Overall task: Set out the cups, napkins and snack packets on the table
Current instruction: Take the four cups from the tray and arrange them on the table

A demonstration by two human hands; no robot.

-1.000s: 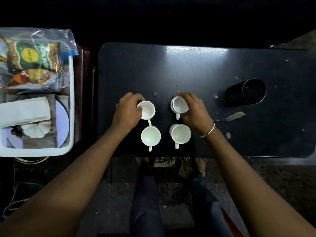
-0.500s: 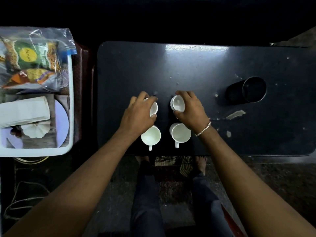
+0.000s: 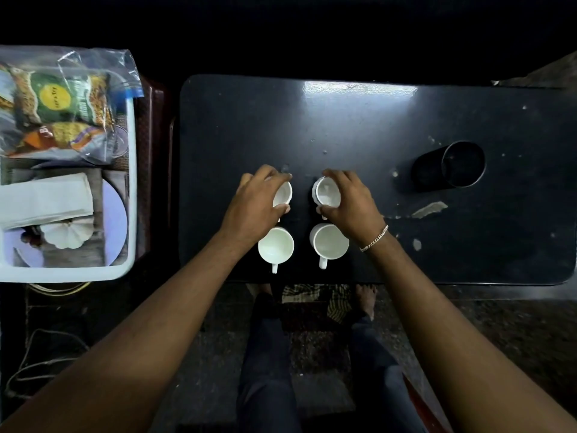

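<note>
Head view: your left hand (image 3: 253,201) grips far-left cup (image 3: 283,195), right hand (image 3: 349,201) grips far-right cup (image 3: 326,192), just beyond near-left cup (image 3: 275,245), near-right cup (image 3: 329,240) on table (image 3: 343,120). Seat both level, handles toward you like near pair, gaps even. Off-table left: napkins (image 3: 43,198), snack packets (image 3: 59,101) in tub (image 3: 132,182).

On the dark rectangular table (image 3: 374,126), my left hand (image 3: 254,203) grips the far-left white ceramic cup (image 3: 283,195) and my right hand (image 3: 349,200) the far-right white ceramic cup (image 3: 327,191). Just before them stand the near-left white ceramic cup (image 3: 276,245) and near-right white ceramic cup (image 3: 329,243). A black cylindrical container (image 3: 449,165) sits well apart to the right. Left of the table, a pale plastic tub (image 3: 132,182) holds bagged foil snack packets (image 3: 56,101) behind folded white paper napkins (image 3: 43,198).
</note>
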